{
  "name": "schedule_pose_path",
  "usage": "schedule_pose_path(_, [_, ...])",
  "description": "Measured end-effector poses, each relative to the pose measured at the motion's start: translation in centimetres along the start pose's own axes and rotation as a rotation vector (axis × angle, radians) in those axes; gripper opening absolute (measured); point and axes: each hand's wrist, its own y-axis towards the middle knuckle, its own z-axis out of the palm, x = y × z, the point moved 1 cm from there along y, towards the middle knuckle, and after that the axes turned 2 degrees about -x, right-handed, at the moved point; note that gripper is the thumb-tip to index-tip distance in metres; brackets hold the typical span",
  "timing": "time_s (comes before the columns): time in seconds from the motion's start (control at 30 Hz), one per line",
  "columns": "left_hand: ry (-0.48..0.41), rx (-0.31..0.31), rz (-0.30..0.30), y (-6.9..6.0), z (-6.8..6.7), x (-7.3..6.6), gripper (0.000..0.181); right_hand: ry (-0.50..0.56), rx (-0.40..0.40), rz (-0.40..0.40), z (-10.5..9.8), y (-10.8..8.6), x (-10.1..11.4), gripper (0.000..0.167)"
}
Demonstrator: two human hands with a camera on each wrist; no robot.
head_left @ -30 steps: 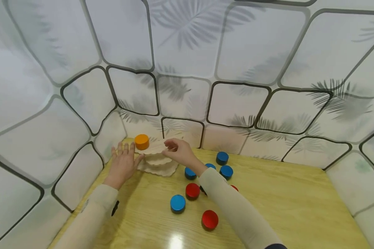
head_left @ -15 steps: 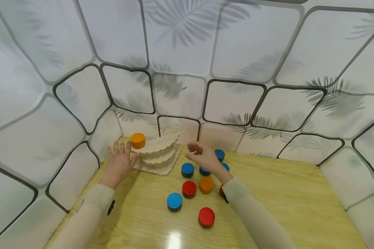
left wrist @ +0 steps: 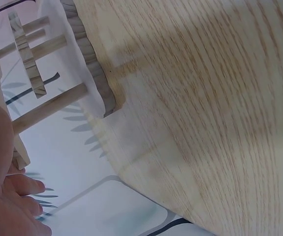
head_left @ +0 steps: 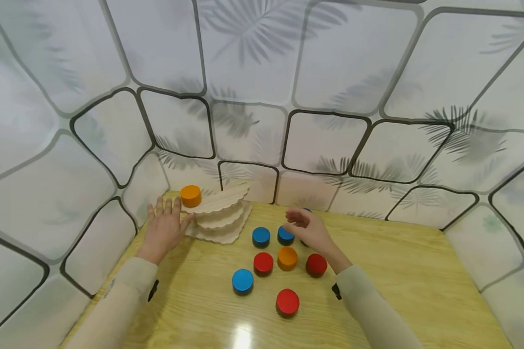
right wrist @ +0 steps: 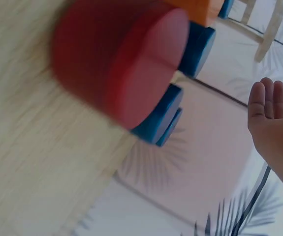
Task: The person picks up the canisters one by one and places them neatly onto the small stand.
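- Two bare hands reach over a yellowish wooden table [head_left: 419, 281], each out of a pale sleeve [head_left: 375, 305].
- The left hand [head_left: 161, 232] is at the left end of a three-tiered wooden stand [head_left: 220, 219] with wavy edges. Its fingers are stretched out, slightly apart; its thumb overlaps the stand's end, and I cannot tell how firmly it presses.
- An orange cylinder [head_left: 190, 196] sits upright on the top tier, at its left end, just beside that hand's fingertips.
- The right hand [head_left: 309, 231] hovers among the blue pieces, relaxed, its fingers side by side and gently bent.
- One blue cylinder [head_left: 261, 236] stands near the stand's right side; a second blue cylinder [head_left: 285, 236] is beside the right thumb, and more blue [head_left: 307, 210] peeks from behind the hand.
- Nearer the person, a second orange cylinder [head_left: 287, 259] stands between a red cylinder [head_left: 263, 263] and another red one [head_left: 316, 265].
- Nearest the person are a lighter blue cylinder [head_left: 242, 281] and a third red one [head_left: 287, 302].
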Motion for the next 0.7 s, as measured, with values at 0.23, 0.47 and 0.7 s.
schedule_pose_path(0.23, [0.014, -0.007, 0.008, 0.0, 0.0, 0.0, 0.071, -0.026, -0.029, 0.026, -1.7, -2.7, -1.5, 0.041])
schedule_pose_path(0.47, [0.017, -0.012, 0.010, -0.1, 0.1, -0.1, 0.071, -0.027, -0.059, 0.031, -3.5, -5.5, -3.4, 0.041])
schedule_pose_path(0.7, [0.012, -0.013, 0.011, -0.1, -0.1, -0.2, 0.071, -0.040, -0.076, 0.101, -4.7, -7.6, -5.0, 0.044])
